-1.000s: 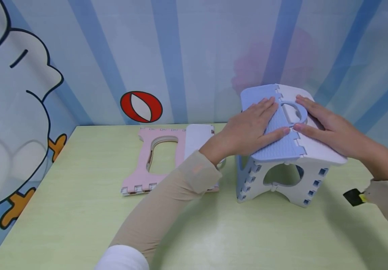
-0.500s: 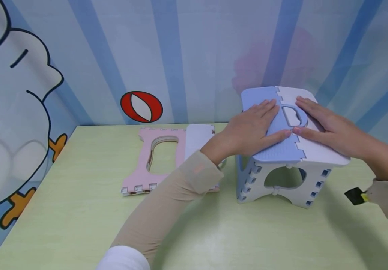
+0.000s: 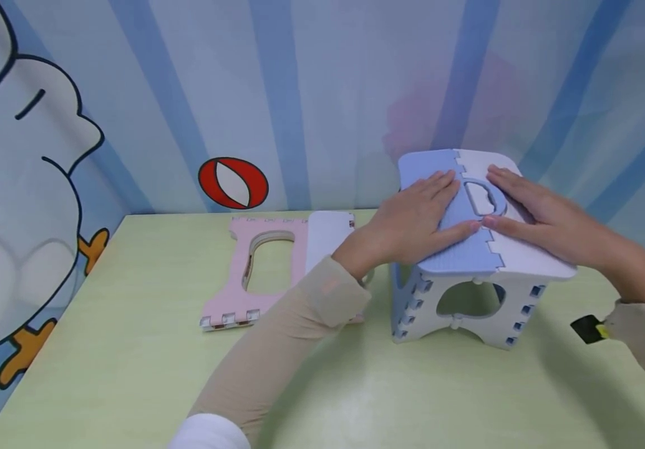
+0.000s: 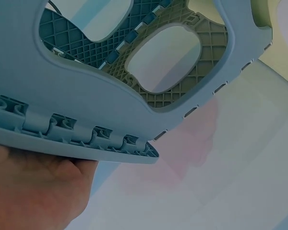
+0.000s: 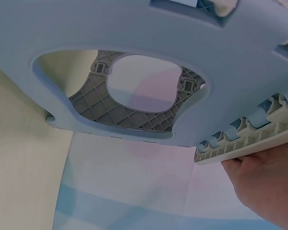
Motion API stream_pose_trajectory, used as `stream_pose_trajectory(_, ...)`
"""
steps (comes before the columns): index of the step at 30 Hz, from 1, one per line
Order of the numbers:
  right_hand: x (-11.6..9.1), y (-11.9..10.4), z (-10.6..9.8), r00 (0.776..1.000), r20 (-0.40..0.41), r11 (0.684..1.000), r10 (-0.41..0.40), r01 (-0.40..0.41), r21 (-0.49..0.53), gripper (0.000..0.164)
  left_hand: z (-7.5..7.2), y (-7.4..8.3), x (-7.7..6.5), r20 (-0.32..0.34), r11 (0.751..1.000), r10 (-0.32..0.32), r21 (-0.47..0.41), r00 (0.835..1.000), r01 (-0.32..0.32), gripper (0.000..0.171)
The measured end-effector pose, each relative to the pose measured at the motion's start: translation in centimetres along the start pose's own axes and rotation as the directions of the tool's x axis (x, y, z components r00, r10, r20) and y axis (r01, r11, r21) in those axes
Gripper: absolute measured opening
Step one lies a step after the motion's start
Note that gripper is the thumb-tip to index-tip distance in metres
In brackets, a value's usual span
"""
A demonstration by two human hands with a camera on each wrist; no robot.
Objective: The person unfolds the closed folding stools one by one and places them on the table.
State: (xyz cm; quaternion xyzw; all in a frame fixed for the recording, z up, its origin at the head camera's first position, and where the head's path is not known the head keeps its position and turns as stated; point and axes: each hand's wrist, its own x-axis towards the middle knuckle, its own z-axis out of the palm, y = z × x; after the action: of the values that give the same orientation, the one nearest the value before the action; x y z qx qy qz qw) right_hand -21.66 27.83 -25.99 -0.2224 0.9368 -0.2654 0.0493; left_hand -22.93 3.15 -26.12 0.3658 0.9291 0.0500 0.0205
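A blue and white folding stool (image 3: 468,249) stands unfolded on the right part of the table, its two-piece seat lying nearly flat. My left hand (image 3: 412,218) rests with straight fingers on the blue half of the seat. On the white half lies my right hand (image 3: 547,218), its thumb reaching close to the left thumb. Between the hands shows the oval blue carry handle (image 3: 500,198). The left wrist view sees the stool's side panel (image 4: 105,91) from below, with the left hand (image 4: 38,187) against the seat; the right wrist view has the right hand (image 5: 269,187) likewise at the seat's edge.
To the left, a pink and white folding stool (image 3: 232,274) lies folded flat on the light green table (image 3: 109,349), partly hidden by my left sleeve (image 3: 277,349). Behind the table rises a blue striped backdrop (image 3: 328,93) with cartoon prints.
The seat of the blue and white stool has sunk slightly and flattened under both hands, and its handle lies flatter. Both hands have gone down with it. The camera view has tilted a little.
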Motion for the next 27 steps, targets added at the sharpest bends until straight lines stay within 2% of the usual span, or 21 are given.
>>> stream_pose_trajectory(8, -0.2, -0.1, 0.0, 1.000, -0.025, 1.000, -0.016, 0.016, -0.010, 0.076, 0.2, -0.3, 0.2, -0.019, 0.998, -0.003, -0.070, 1.000, 0.001, 0.082)
stream_pose_trajectory(17, -1.4, -0.9, -0.1, 0.990, -0.124, 0.997, -0.065, 0.059, -0.052, 0.074, 0.1, -0.8, -0.5, -0.044, 0.984, 0.008, -0.176, 0.999, -0.015, 0.079)
stream_pose_trajectory(27, -3.4, -2.0, 0.2, 0.953, -0.267, 0.987, -0.143, 0.116, -0.114, 0.066, -0.1, -0.8, -2.1, -0.085, 0.984, 0.038, -0.172, 0.996, -0.052, 0.078)
